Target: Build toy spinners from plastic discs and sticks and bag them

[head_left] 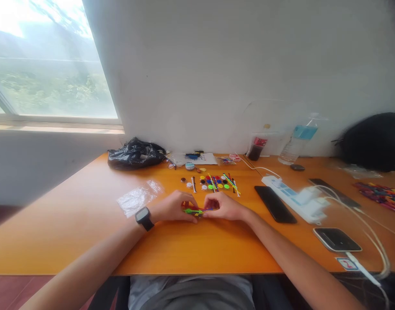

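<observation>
The left hand (175, 206) and right hand (226, 207), fingers curled nearly closed, grip multicoloured plastic pieces (190, 211) between them over the tabletop (197, 252), nearer than the coloured discs (211, 187).

Count: two hands, left hand (175, 206) plus right hand (227, 207); one wristwatch (142, 214); one black plastic bag (136, 154); one power strip (286, 193); over ten small discs (211, 187); several thin sticks (194, 185).

No legible lettering; marks on the white sheet (211, 159) and square sticker (347, 263) too small to read
</observation>
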